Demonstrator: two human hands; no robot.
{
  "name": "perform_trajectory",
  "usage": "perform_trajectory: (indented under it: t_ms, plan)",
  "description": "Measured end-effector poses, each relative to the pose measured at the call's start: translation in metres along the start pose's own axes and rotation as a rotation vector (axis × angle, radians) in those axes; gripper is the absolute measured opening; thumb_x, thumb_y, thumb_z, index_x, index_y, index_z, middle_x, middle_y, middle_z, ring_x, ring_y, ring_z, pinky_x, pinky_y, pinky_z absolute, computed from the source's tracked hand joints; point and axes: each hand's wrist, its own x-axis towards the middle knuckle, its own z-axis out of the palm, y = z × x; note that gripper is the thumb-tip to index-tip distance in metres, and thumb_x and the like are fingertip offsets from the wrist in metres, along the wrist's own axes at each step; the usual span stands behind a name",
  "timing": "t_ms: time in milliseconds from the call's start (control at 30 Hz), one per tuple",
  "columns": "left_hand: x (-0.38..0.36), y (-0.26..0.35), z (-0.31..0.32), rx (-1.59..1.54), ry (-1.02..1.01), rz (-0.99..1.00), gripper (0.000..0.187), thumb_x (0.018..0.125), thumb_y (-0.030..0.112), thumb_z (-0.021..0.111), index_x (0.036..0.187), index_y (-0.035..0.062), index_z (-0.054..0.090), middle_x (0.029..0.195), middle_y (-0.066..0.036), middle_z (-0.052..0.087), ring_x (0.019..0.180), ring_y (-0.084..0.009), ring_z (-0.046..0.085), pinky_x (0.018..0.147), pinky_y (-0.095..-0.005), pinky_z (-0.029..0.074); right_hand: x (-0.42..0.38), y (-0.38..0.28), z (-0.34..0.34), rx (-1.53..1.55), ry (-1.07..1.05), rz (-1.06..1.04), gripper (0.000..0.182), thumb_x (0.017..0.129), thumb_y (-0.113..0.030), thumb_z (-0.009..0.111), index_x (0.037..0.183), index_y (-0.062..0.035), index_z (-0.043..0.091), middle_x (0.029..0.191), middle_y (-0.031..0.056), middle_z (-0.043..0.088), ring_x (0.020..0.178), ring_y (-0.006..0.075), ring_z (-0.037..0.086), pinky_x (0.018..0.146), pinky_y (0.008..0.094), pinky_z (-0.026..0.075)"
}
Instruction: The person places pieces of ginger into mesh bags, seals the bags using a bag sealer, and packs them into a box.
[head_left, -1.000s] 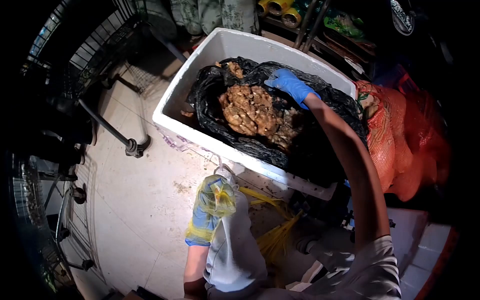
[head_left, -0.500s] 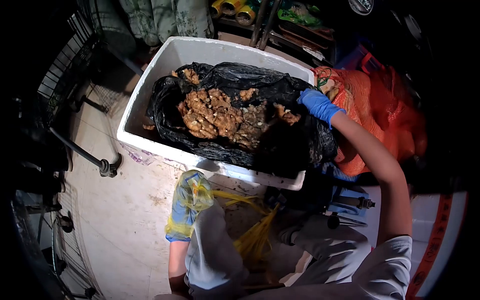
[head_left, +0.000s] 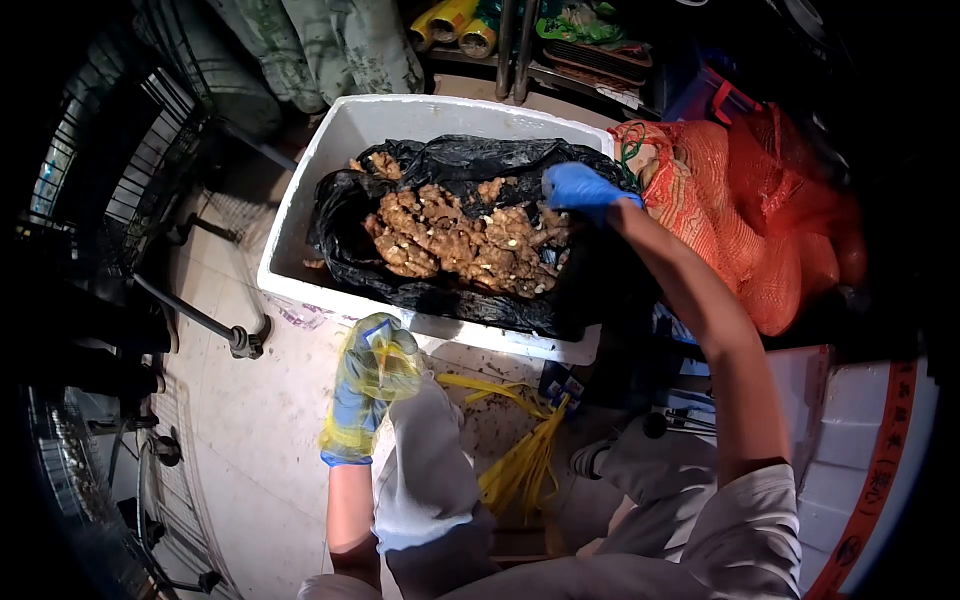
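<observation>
A white foam box (head_left: 280, 235) holds a black plastic bag (head_left: 460, 155) opened around several brown, knobbly ginger-like roots (head_left: 425, 235). My right hand (head_left: 582, 190), in a blue glove, is over the right part of the bag, by its back edge; its fingers are bent and blurred, and what they hold, if anything, is hidden. My left hand (head_left: 375, 365), also gloved in blue, has yellow netting (head_left: 345, 430) around it. It lies in front of the box's near wall, beside my knee, and the netting hides how its fingers are set.
A full orange mesh sack (head_left: 720, 210) leans at the box's right. Yellow strips (head_left: 525, 460) hang between my legs. A wire rack with a metal leg (head_left: 195, 315) stands on the left. Yellow rolls (head_left: 455, 22) lie on the shelf behind. A white box with red tape (head_left: 870, 470) is at right.
My right hand has moved left from the bag's right edge to above its contents. More roots show at the bag's right side. The whole view has shifted slightly.
</observation>
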Motion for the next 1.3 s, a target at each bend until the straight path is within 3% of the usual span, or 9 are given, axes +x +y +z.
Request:
perform_trajectory:
  t_ms: [67,300,367,433,500,567,700,1167,1300]
  plan:
    - [-0.005,0.006,0.008,0.029,-0.017,-0.007,0.038,0.079,0.03,0.05,0.107,0.0066,0.043,0.093,-0.007,0.05,0.082,-0.0165,0.051,0.068,-0.0265,0.045,-0.001,-0.013,0.038,-0.194,-0.248,0.353,0.016,0.061,-0.014,0.055,0.07,-0.0019,0.061,0.077,0.0171,0.058,0.073,0.0283,0.058,0.062,0.0354,0.046]
    - [-0.031,0.027,0.036,0.04,-0.103,0.124,0.033,0.079,0.02,0.051,0.108,0.0067,0.042,0.095,-0.006,0.048,0.086,-0.0162,0.05,0.073,-0.026,0.044,-0.006,-0.03,0.052,-0.143,-0.214,0.336,0.022,0.064,-0.017,0.056,0.08,-0.003,0.061,0.08,0.0166,0.058,0.075,0.028,0.057,0.065,0.0351,0.045]
    - [-0.033,0.034,0.049,0.454,0.037,0.287,0.031,0.076,0.006,0.055,0.103,0.0016,0.042,0.093,-0.007,0.049,0.083,-0.012,0.048,0.072,-0.0229,0.043,-0.009,-0.041,0.018,-0.047,-0.163,0.364,0.025,0.062,-0.022,0.06,0.074,-0.0007,0.06,0.074,0.0179,0.057,0.069,0.0277,0.057,0.061,0.0352,0.045]
    - [-0.043,0.041,0.059,0.249,0.002,0.185,0.041,0.072,0.008,0.06,0.108,0.0018,0.04,0.098,-0.006,0.047,0.088,-0.0118,0.047,0.078,-0.0236,0.04,-0.032,-0.058,-0.015,0.49,0.206,0.32,0.023,0.06,-0.02,0.065,0.07,-0.0006,0.059,0.067,0.01,0.056,0.059,0.0238,0.053,0.057,0.0306,0.041]
    - [-0.053,0.046,0.067,-0.114,-0.094,0.096,0.058,0.066,0.018,0.067,0.112,0.0023,0.037,0.103,-0.006,0.046,0.094,-0.0154,0.047,0.083,-0.0289,0.039,-0.05,-0.092,-0.063,1.209,-0.011,0.33,0.019,0.07,-0.016,0.06,0.078,-0.0006,0.055,0.073,0.0047,0.053,0.062,0.0142,0.05,0.058,0.0251,0.039]
    - [-0.054,0.042,0.07,-0.118,-0.267,0.143,0.041,0.077,0.018,0.054,0.112,0.004,0.037,0.108,-0.01,0.043,0.1,-0.0255,0.045,0.084,-0.042,0.04,-0.066,-0.135,-0.093,1.36,0.075,0.197,0.02,0.072,-0.015,0.059,0.083,-0.0004,0.052,0.077,0.0049,0.053,0.066,0.0119,0.05,0.06,0.0234,0.039]
    - [-0.06,0.032,0.085,-0.218,-0.264,0.071,0.06,0.067,0.024,0.064,0.116,0.0069,0.033,0.111,-0.009,0.041,0.1,-0.0237,0.045,0.084,-0.0391,0.041,-0.09,-0.213,-0.116,1.852,0.174,0.074,0.022,0.074,-0.015,0.056,0.088,0.0016,0.05,0.077,0.0071,0.056,0.074,0.0148,0.055,0.065,0.0223,0.042]
    - [-0.067,0.021,0.085,0.095,-0.134,0.08,0.046,0.07,-0.001,0.055,0.112,0.0009,0.037,0.103,-0.009,0.047,0.089,-0.0154,0.05,0.077,-0.027,0.043,-0.085,-0.256,-0.085,1.663,-0.058,-0.171,0.031,0.074,-0.021,0.058,0.096,-0.0014,0.048,0.092,0.0036,0.051,0.083,0.0083,0.047,0.07,0.0192,0.038]
    - [-0.066,0.028,0.076,-0.033,0.042,0.256,0.055,0.068,0.001,0.059,0.117,0.0009,0.033,0.102,-0.009,0.047,0.088,-0.0172,0.05,0.075,-0.0268,0.043,-0.051,-0.159,-0.086,1.409,0.361,0.005,0.028,0.082,-0.023,0.046,0.095,0.0013,0.051,0.088,0.0065,0.055,0.077,0.0082,0.051,0.069,0.0172,0.039]
